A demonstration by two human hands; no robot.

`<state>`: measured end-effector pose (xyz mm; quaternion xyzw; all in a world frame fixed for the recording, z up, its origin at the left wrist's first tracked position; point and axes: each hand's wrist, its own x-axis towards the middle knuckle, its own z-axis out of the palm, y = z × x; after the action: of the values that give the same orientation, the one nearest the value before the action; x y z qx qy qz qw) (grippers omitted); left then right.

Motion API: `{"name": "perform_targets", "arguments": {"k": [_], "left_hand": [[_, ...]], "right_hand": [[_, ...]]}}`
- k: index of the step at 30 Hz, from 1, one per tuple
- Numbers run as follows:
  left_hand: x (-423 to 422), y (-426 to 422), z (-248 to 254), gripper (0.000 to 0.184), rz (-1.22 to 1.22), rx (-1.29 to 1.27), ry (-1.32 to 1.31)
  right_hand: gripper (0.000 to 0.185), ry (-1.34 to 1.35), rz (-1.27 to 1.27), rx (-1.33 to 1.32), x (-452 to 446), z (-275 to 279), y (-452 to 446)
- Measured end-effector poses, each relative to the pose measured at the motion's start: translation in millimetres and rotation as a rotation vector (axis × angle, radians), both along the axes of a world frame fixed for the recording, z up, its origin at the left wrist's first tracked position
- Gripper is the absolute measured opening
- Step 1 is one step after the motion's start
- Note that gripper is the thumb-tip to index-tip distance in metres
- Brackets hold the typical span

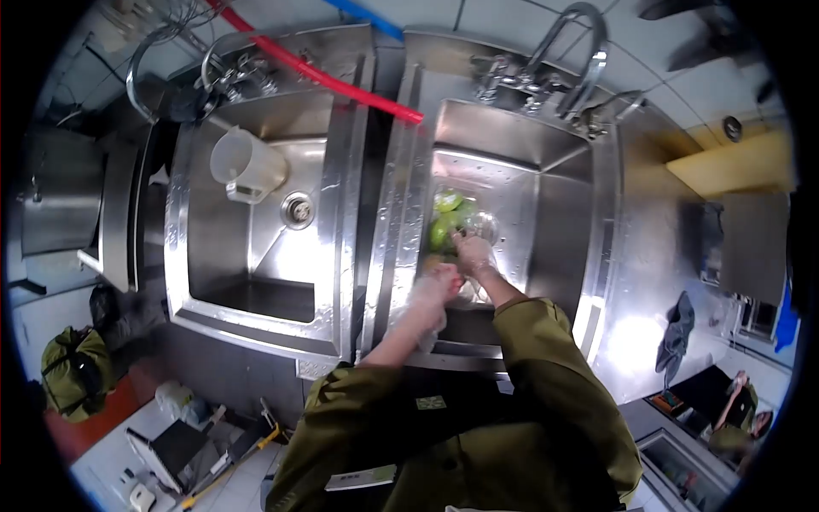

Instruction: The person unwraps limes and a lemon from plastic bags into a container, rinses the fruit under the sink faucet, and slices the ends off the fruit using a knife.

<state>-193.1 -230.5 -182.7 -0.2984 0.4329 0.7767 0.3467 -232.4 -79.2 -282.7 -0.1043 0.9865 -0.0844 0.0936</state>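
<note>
Both of my hands, in what look like clear gloves, are inside the right steel sink [563, 213]. Several green fruits or vegetables [445, 229] lie at its left side, partly in clear plastic. The fingers of my right hand [473, 253] reach the green items from the near side. Lower and to the left, my left hand [441, 284] is closed beside a small brownish item that I cannot make out. What its fingers hold, if anything, is hidden.
A translucent pitcher [247, 166] stands in the left sink [209, 247]. A red hose [324, 77] crosses between the sinks, and a faucet [589, 60] rises behind. A grey cloth [676, 333] lies on the right counter. Another person [740, 410] is at the lower right.
</note>
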Motion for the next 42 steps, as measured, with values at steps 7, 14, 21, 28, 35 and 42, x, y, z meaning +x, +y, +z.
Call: {"name": "perform_targets", "arguments": {"k": [7, 14, 21, 28, 35, 42], "left_hand": [[21.7, 5.3, -11.3, 0.013, 0.043, 0.019, -0.137], [5.6, 38.3, -50.1, 0.042, 0.197, 0.121, -0.215], [-2.7, 55.3, -113.0, 0.069, -0.394, -0.488, 0.553], [12.9, 56.5, -213.5, 0.048, -0.264, -0.671, 0.596], [10.2, 51.3, -208.0, 0.047, -0.096, -0.329, 0.530], [-42.5, 38.6, -90.2, 0.031, -0.155, -0.136, 0.094]], "right_hand": [[0.053, -0.350, -0.206, -0.166, -39.3, -12.4, 10.0], [0.038, -0.479, -0.427, -0.836, -34.5, 55.7, 48.5], [0.019, -0.310, -0.253, -0.737, 17.8, -44.0, 65.1], [0.015, -0.301, -0.289, -0.611, -18.3, 56.4, 22.8], [0.016, -0.663, -0.704, -1.026, -5.1, 65.4, 24.3], [0.030, -0.998, -0.350, -0.882, -14.7, 75.9, 33.0]]}}
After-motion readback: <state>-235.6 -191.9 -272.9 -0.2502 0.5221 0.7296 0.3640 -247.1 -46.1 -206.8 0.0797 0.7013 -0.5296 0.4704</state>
